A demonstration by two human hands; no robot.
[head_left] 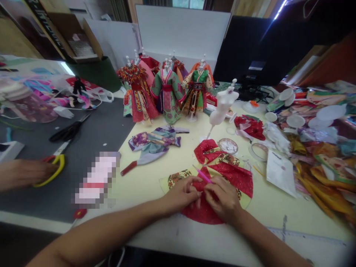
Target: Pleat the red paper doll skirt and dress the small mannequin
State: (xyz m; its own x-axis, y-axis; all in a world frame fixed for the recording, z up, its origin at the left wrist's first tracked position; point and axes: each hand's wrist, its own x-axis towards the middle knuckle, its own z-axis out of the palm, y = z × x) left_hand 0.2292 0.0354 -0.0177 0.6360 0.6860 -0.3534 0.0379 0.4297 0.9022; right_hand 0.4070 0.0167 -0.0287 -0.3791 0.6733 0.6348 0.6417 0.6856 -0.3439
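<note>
The red cloth (232,177) is being spread on the table (144,181), under both hands. A pink pen (204,175) is being gripped by the right hand (224,199); the fingers of the left hand (183,197) are being curled over the cloth, but whether it is being pinched cannot be told.

The far side is being crowded by a bare mannequin (221,106) and a dish (228,145), both just beyond the cloth. Small robes (168,92) are being displayed on stands behind, in front of a dark monitor (250,52). A purple garment (154,142) is being laid out to the left; the right is being taken up by a white packet (280,174) and heaped scraps (307,185). Near the left edge, yellow-handled scissors (61,167) are being held by another person's hand (30,172), with black scissors (68,131) lying beyond.

White capitals are being shown on a dark strip beside the box (86,48), "INTERNE" being partly readable. The monitor's label and the dark lettering by the ruler (308,237) are being blurred past reading.
</note>
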